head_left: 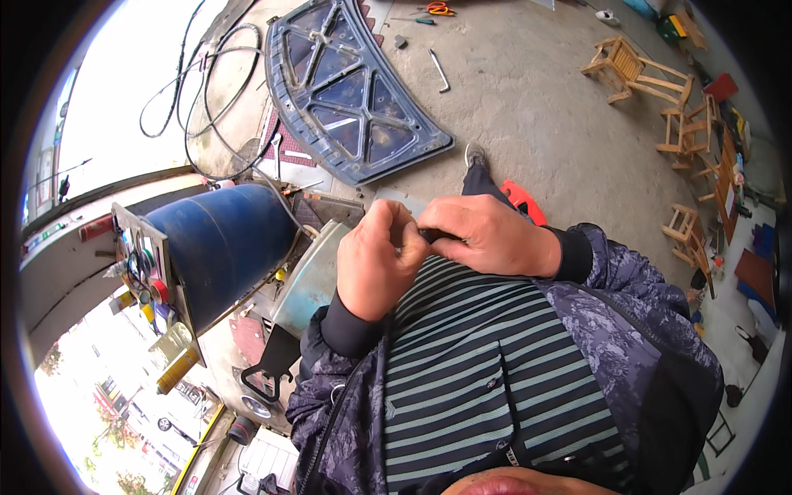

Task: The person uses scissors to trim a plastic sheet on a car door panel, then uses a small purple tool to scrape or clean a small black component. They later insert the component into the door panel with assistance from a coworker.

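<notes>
My left hand (375,262) and my right hand (493,238) meet in front of my chest, fingertips pinched together. Between them shows a small dark spot; what they grip, if anything, is too small and too hidden to name. Both hands are closed, raised before a striped shirt (462,355) under a patterned dark jacket. Below and left of my left hand stands a pale blue-green container (309,276).
A dark blue car hood (355,161) lies underside up on the concrete floor. A blue barrel (227,239) stands left, with tapes beside it. Black hose (194,124) coils behind. Wrench (276,157), L-shaped bar (439,70) and orange-handled tool (437,9) lie about; wooden chairs (627,62) stand right.
</notes>
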The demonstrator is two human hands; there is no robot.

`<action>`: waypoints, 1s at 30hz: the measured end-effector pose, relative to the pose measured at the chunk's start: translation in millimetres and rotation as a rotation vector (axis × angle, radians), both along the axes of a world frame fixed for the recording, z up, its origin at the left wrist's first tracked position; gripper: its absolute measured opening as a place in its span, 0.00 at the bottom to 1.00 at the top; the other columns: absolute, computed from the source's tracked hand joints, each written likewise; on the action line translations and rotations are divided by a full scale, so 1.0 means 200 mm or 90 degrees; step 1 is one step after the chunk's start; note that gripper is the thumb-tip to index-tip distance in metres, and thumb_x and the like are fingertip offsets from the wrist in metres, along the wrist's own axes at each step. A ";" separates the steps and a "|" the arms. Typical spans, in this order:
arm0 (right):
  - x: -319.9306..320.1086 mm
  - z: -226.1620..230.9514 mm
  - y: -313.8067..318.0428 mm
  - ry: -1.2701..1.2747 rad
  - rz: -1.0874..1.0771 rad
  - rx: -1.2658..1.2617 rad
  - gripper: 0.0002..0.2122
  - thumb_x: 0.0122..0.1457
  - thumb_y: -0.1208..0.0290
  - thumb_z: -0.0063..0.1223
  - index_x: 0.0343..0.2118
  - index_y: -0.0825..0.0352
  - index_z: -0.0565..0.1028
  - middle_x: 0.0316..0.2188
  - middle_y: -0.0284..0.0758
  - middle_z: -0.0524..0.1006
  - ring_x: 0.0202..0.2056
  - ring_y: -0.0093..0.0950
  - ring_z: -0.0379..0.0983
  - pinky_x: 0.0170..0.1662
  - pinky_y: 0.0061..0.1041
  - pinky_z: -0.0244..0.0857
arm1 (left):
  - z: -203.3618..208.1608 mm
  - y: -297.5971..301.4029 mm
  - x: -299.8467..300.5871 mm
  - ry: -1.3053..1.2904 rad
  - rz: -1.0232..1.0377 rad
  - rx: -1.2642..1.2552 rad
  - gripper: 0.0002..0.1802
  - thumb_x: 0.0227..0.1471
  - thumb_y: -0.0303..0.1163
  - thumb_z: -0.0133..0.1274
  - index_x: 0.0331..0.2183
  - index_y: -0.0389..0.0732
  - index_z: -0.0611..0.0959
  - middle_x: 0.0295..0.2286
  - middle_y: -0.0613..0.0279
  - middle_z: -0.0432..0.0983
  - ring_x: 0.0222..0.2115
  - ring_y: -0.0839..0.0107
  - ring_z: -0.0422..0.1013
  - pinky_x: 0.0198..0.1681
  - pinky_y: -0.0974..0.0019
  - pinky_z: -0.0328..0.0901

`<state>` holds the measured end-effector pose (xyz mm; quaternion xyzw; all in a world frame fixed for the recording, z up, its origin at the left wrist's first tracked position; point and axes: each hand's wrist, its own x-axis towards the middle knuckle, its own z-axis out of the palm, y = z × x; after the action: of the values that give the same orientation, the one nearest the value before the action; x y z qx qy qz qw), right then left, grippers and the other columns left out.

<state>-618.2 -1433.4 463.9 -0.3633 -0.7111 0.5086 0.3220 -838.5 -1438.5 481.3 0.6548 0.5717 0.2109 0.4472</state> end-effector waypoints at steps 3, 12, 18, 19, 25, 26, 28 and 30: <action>0.37 0.00 0.22 0.125 -0.039 -0.208 0.12 0.63 0.82 0.66 0.48 0.71 0.78 0.39 0.38 0.83 0.39 0.34 0.83 0.44 0.32 0.77 | -0.03 0.28 0.35 -0.256 0.099 -0.199 0.04 0.67 0.26 0.58 0.40 0.38 0.79 0.32 0.59 0.84 0.33 0.68 0.81 0.37 0.66 0.73; 1.40 0.03 0.64 0.361 -0.194 -0.540 0.12 0.69 0.81 0.64 0.52 0.71 0.76 0.38 0.32 0.83 0.35 0.19 0.80 0.40 0.21 0.77 | -0.02 0.89 1.32 -0.417 -0.016 -0.362 0.13 0.75 0.33 0.56 0.52 0.34 0.79 0.43 0.61 0.82 0.40 0.77 0.79 0.46 0.72 0.74; 1.81 0.00 0.77 0.398 -0.332 -0.449 0.13 0.70 0.83 0.62 0.55 0.70 0.77 0.41 0.35 0.84 0.36 0.20 0.82 0.42 0.21 0.79 | -0.05 1.21 1.81 -0.456 -0.169 -0.334 0.16 0.66 0.24 0.66 0.52 0.34 0.80 0.46 0.63 0.82 0.47 0.75 0.78 0.55 0.69 0.71; 1.88 0.01 0.79 0.391 -0.342 -0.432 0.13 0.70 0.82 0.62 0.56 0.71 0.78 0.41 0.35 0.85 0.36 0.20 0.82 0.42 0.21 0.79 | -0.05 1.25 1.90 -0.451 -0.175 -0.319 0.15 0.66 0.24 0.66 0.51 0.34 0.81 0.44 0.64 0.83 0.47 0.75 0.78 0.55 0.69 0.72; 2.37 0.08 1.06 0.179 -0.400 -0.345 0.15 0.71 0.79 0.60 0.58 0.73 0.79 0.39 0.37 0.86 0.36 0.20 0.83 0.42 0.22 0.78 | -0.10 1.68 2.43 -0.223 -0.352 0.105 0.16 0.51 0.19 0.74 0.41 0.37 0.86 0.38 0.55 0.86 0.36 0.64 0.84 0.40 0.65 0.78; 2.47 0.09 1.13 0.148 -0.422 -0.331 0.14 0.70 0.78 0.60 0.57 0.73 0.81 0.37 0.38 0.86 0.36 0.21 0.84 0.41 0.23 0.78 | -0.11 1.76 2.54 -0.212 -0.379 0.153 0.16 0.50 0.19 0.74 0.41 0.38 0.86 0.38 0.55 0.86 0.36 0.63 0.84 0.39 0.65 0.78; 2.65 0.09 1.26 0.072 -0.459 -0.275 0.13 0.69 0.79 0.60 0.54 0.74 0.82 0.36 0.40 0.87 0.35 0.22 0.85 0.40 0.25 0.78 | -0.14 1.92 2.75 -0.230 -0.408 0.187 0.17 0.49 0.19 0.75 0.41 0.39 0.87 0.38 0.56 0.86 0.37 0.61 0.85 0.38 0.63 0.79; 2.88 0.09 1.43 -0.023 -0.476 -0.162 0.12 0.67 0.83 0.60 0.52 0.73 0.84 0.38 0.41 0.88 0.36 0.25 0.87 0.40 0.25 0.79 | -0.15 2.11 3.01 -0.246 -0.434 0.232 0.17 0.49 0.19 0.75 0.41 0.40 0.87 0.38 0.56 0.86 0.37 0.61 0.85 0.39 0.63 0.80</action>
<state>-42.7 -1148.0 481.5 -0.6433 -0.4667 0.4337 0.4246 -237.1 -1016.9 451.2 0.8230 0.1815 0.2674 0.4672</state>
